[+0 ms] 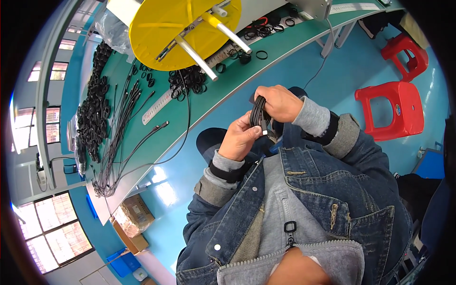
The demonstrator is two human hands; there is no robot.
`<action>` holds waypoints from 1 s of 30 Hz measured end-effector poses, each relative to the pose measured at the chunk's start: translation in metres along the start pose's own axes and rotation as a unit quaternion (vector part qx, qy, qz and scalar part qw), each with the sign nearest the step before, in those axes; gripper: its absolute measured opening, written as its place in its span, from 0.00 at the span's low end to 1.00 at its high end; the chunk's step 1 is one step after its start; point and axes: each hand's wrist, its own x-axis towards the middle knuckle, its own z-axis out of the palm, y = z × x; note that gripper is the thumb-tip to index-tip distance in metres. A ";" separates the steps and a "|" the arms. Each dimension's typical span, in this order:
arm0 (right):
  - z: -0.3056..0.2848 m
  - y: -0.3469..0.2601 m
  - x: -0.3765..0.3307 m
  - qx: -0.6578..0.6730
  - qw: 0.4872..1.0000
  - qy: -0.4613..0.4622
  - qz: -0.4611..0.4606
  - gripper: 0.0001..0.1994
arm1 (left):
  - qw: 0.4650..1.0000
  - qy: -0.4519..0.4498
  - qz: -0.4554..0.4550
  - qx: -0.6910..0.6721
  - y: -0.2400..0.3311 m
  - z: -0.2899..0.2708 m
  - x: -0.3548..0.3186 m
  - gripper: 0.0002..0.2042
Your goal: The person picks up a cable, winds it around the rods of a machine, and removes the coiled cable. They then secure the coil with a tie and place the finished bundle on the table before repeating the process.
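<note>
A black cable, wound into a small coil, is held in front of my body, off the table. My left hand pinches the coil's lower end beside a connector with a pale tip. Around the coil's upper end close the fingers of my right hand. On the green table lies a bundle of loose black cables with their connectors pointing up the table. A heap of black loops sits beneath the yellow disc of a winding machine, which has two pale rods sticking out.
A long row of coiled black cables lines the table's far left side. White rulers are on the tabletop, with more loose black bands near its edge. Red stools stand at the right; a cardboard box is on the floor at left.
</note>
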 end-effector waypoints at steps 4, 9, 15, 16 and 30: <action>0.003 0.011 -0.006 0.020 1.000 -0.009 -0.011 0.06 | 0.998 0.041 -0.014 0.037 -0.003 0.018 -0.014 0.18; 0.005 0.009 -0.007 -0.004 1.000 0.016 -0.001 0.06 | 0.993 0.056 0.036 0.094 -0.002 0.025 -0.014 0.17; 0.008 0.009 -0.011 0.006 1.000 0.028 0.011 0.05 | 0.999 0.032 0.013 0.026 -0.009 0.020 -0.009 0.16; 0.008 0.008 -0.011 -0.001 1.000 0.026 0.007 0.05 | 1.000 0.026 0.006 0.011 -0.008 0.022 -0.008 0.16; 0.000 0.003 -0.028 0.020 0.999 0.012 0.029 0.08 | 0.984 0.138 0.057 0.096 -0.016 0.027 -0.014 0.09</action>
